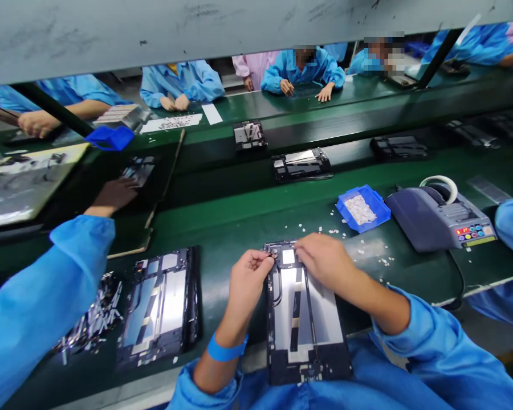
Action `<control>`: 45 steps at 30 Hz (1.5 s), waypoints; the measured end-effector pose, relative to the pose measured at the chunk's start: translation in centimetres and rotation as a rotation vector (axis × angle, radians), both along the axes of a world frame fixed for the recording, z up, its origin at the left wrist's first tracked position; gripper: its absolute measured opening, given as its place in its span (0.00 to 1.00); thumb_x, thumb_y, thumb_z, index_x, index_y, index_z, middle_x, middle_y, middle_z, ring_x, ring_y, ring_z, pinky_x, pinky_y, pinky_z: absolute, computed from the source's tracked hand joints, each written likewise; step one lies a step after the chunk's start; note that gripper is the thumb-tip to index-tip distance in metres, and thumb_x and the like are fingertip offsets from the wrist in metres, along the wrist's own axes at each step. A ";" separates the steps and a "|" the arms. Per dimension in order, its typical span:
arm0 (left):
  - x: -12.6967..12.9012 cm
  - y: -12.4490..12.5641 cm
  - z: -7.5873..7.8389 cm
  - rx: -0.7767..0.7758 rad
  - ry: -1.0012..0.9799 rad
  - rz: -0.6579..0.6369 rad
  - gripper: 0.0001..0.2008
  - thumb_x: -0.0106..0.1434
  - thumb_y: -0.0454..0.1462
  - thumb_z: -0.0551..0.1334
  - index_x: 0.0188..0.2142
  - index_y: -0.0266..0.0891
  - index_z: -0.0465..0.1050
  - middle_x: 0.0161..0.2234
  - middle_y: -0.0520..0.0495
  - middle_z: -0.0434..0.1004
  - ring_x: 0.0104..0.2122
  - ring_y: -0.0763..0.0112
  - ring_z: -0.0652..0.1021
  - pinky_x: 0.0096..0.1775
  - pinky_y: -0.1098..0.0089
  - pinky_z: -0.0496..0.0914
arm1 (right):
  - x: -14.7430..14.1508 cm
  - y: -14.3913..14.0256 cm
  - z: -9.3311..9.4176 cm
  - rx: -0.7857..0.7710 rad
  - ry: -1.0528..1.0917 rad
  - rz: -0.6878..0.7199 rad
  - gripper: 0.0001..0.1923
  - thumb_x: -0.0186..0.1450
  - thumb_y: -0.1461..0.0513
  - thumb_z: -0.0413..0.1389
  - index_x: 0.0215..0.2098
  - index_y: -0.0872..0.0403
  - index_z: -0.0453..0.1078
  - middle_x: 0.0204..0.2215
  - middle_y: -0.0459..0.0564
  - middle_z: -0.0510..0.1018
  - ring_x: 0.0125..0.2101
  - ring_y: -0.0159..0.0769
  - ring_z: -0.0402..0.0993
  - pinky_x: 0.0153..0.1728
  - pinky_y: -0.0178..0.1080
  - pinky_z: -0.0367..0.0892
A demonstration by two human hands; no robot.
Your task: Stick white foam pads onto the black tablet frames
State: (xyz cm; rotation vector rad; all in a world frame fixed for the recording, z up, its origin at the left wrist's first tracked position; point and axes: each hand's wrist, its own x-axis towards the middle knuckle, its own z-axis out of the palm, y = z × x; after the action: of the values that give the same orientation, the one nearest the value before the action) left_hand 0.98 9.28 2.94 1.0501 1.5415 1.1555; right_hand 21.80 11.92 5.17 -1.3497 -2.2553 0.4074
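Observation:
An opened tablet back frame lies in front of me, its near end over the table's edge. My left hand pinches at its top left corner, fingers curled on the rim. My right hand rests on the top edge of the frame, fingertips pressed together near a small white square part. Whether it holds something tiny is hidden. A blue band circles my left wrist.
A second open tablet frame lies to the left, beside a pile of scraps. A blue tray of small white pieces and a tape dispenser stand at the right. A co-worker's blue sleeve reaches in at the left. More frames ride the belt.

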 end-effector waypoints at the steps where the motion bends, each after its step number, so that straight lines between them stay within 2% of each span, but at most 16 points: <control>1: 0.0 -0.1 0.1 0.003 -0.005 0.003 0.09 0.55 0.41 0.69 0.31 0.38 0.74 0.28 0.49 0.80 0.30 0.70 0.78 0.34 0.70 0.72 | -1.6 -0.5 -0.1 -0.039 -0.011 0.045 0.10 0.74 0.63 0.53 0.42 0.53 0.77 0.38 0.51 0.83 0.41 0.39 0.78 0.45 0.38 0.68; 3: 0.2 -0.4 0.2 0.005 -0.013 0.008 0.09 0.55 0.41 0.69 0.31 0.38 0.75 0.29 0.49 0.81 0.31 0.69 0.79 0.35 0.70 0.73 | -3.7 -0.9 -0.3 -0.095 -0.045 0.070 0.09 0.74 0.62 0.55 0.41 0.54 0.78 0.37 0.51 0.83 0.39 0.39 0.78 0.44 0.38 0.68; 5: 0.3 -0.7 0.3 0.002 -0.008 0.017 0.09 0.56 0.41 0.69 0.31 0.38 0.76 0.30 0.48 0.82 0.31 0.68 0.80 0.36 0.69 0.74 | -4.6 -0.9 -0.5 -0.120 -0.066 0.059 0.09 0.74 0.61 0.55 0.40 0.55 0.78 0.36 0.52 0.83 0.38 0.39 0.79 0.42 0.38 0.68; 13: 0.3 -2.0 0.7 0.075 0.211 0.019 0.06 0.58 0.40 0.68 0.32 0.39 0.79 0.32 0.47 0.84 0.34 0.64 0.82 0.38 0.66 0.74 | -5.3 -0.6 -1.4 -0.157 0.041 -0.034 0.07 0.65 0.68 0.57 0.31 0.53 0.75 0.31 0.49 0.82 0.34 0.37 0.77 0.36 0.35 0.63; 17: 0.4 -1.6 0.7 0.034 0.140 -0.024 0.07 0.57 0.41 0.69 0.31 0.39 0.78 0.30 0.48 0.83 0.32 0.65 0.81 0.36 0.67 0.74 | -5.5 0.0 -1.1 -0.191 0.110 -0.031 0.08 0.60 0.70 0.57 0.26 0.52 0.71 0.26 0.45 0.78 0.29 0.34 0.73 0.31 0.34 0.58; 19: 0.4 -1.1 0.4 0.002 0.065 -0.017 0.08 0.56 0.41 0.69 0.30 0.39 0.77 0.29 0.47 0.83 0.31 0.66 0.80 0.34 0.69 0.73 | -3.8 0.8 -0.4 -0.170 0.132 -0.041 0.08 0.59 0.70 0.57 0.26 0.52 0.70 0.25 0.44 0.77 0.28 0.33 0.71 0.30 0.34 0.56; 21: 0.3 -0.8 0.0 -0.012 0.001 0.009 0.09 0.55 0.42 0.70 0.30 0.38 0.77 0.29 0.47 0.83 0.30 0.67 0.80 0.34 0.69 0.73 | -0.2 2.0 0.5 -0.122 0.125 -0.138 0.07 0.59 0.69 0.56 0.26 0.52 0.70 0.26 0.44 0.77 0.28 0.33 0.70 0.31 0.34 0.56; 23: 0.1 -0.7 -0.3 -0.016 -0.036 0.020 0.10 0.55 0.42 0.70 0.30 0.38 0.76 0.29 0.46 0.83 0.31 0.67 0.80 0.34 0.70 0.72 | 4.4 3.6 1.4 -0.076 0.049 -0.348 0.06 0.61 0.67 0.55 0.27 0.52 0.71 0.27 0.47 0.78 0.29 0.35 0.71 0.31 0.35 0.57; 25: -0.3 -1.0 -0.2 -0.007 -0.032 -0.004 0.10 0.55 0.42 0.70 0.31 0.38 0.77 0.31 0.45 0.84 0.32 0.66 0.81 0.35 0.69 0.73 | 8.5 4.9 2.2 -0.078 -0.124 -0.603 0.09 0.63 0.64 0.54 0.26 0.54 0.72 0.26 0.52 0.78 0.29 0.39 0.72 0.31 0.37 0.57; 27: -0.9 -1.4 0.2 0.020 0.043 -0.051 0.10 0.56 0.42 0.69 0.34 0.39 0.78 0.33 0.45 0.84 0.33 0.65 0.81 0.36 0.68 0.74 | 10.3 5.2 2.6 -0.138 -0.218 -0.657 0.12 0.66 0.62 0.53 0.26 0.55 0.74 0.26 0.55 0.79 0.29 0.42 0.73 0.31 0.39 0.57; 29: -1.7 -1.6 0.9 0.080 0.193 -0.058 0.09 0.60 0.42 0.67 0.36 0.40 0.80 0.35 0.45 0.85 0.34 0.64 0.81 0.37 0.67 0.75 | 9.2 4.3 2.7 -0.202 -0.134 -0.503 0.11 0.67 0.62 0.53 0.32 0.55 0.77 0.29 0.53 0.81 0.31 0.41 0.75 0.32 0.38 0.59; 31: -2.6 -1.3 1.4 0.165 0.394 -0.029 0.09 0.63 0.43 0.64 0.37 0.41 0.80 0.35 0.46 0.84 0.35 0.64 0.81 0.38 0.66 0.74 | 5.8 3.1 2.8 -0.259 0.015 -0.287 0.11 0.67 0.63 0.53 0.36 0.52 0.79 0.32 0.49 0.83 0.32 0.37 0.77 0.33 0.35 0.61; 34: -3.5 -0.3 1.6 0.299 0.651 -0.105 0.10 0.67 0.41 0.61 0.40 0.42 0.81 0.39 0.45 0.84 0.38 0.62 0.81 0.42 0.64 0.74 | -0.1 2.3 2.7 -0.333 0.042 -0.089 0.12 0.68 0.63 0.54 0.31 0.51 0.79 0.29 0.47 0.83 0.31 0.35 0.77 0.31 0.35 0.61; 36: -3.8 0.2 1.4 0.380 0.762 -0.236 0.11 0.70 0.39 0.59 0.43 0.43 0.82 0.41 0.44 0.84 0.42 0.60 0.81 0.46 0.62 0.74 | -3.0 2.8 2.5 -0.335 -0.043 -0.057 0.15 0.69 0.61 0.55 0.26 0.52 0.78 0.27 0.49 0.83 0.29 0.37 0.77 0.30 0.36 0.60; 38: -4.0 0.4 0.9 0.445 0.845 -0.341 0.13 0.71 0.37 0.58 0.46 0.43 0.81 0.43 0.44 0.85 0.44 0.59 0.81 0.49 0.60 0.73 | -4.5 3.5 2.0 -0.314 -0.129 -0.044 0.16 0.69 0.60 0.56 0.24 0.52 0.78 0.26 0.51 0.82 0.29 0.38 0.77 0.29 0.37 0.60; 45: -4.4 0.4 -0.3 0.591 0.989 -0.500 0.15 0.73 0.36 0.56 0.54 0.44 0.79 0.46 0.43 0.84 0.42 0.60 0.80 0.47 0.60 0.72 | -5.2 3.9 0.7 -0.293 -0.229 -0.045 0.14 0.68 0.60 0.57 0.28 0.52 0.81 0.28 0.53 0.84 0.30 0.41 0.79 0.30 0.37 0.61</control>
State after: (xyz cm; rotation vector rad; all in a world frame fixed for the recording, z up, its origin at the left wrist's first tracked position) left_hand -3.43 9.70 2.63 2.5062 1.4661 0.7463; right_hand 16.63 15.78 5.91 -1.6652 -2.4151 0.6148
